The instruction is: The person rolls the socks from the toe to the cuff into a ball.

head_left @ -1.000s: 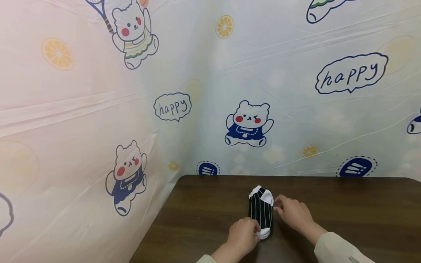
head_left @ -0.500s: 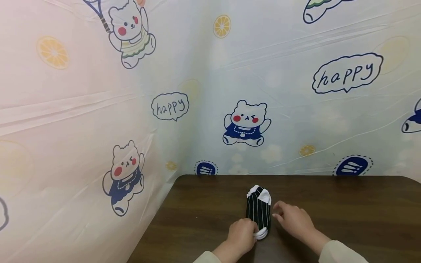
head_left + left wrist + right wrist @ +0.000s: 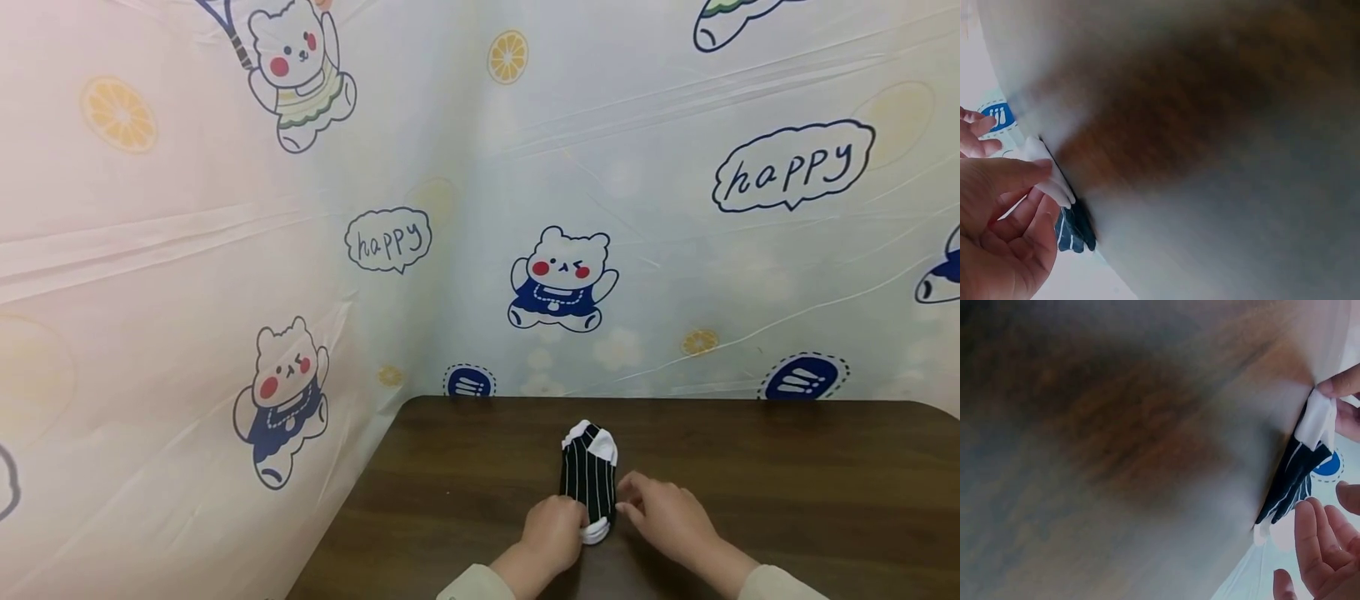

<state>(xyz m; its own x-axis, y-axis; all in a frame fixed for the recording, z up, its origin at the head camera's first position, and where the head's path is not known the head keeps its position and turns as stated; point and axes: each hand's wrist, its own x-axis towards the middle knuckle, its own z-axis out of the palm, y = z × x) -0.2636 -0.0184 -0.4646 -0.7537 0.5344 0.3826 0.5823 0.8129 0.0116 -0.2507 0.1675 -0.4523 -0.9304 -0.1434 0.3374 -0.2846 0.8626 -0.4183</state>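
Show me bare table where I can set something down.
The table is bare left of the striped socks, to its left edge, and right of the right hand. Crowded: around the socks, with the left hand gripping their near end and the right hand close alongside.

There's one left hand (image 3: 552, 532), one right hand (image 3: 671, 517), one table (image 3: 787, 475), one sock bundle (image 3: 588, 475) (layers uncountable).
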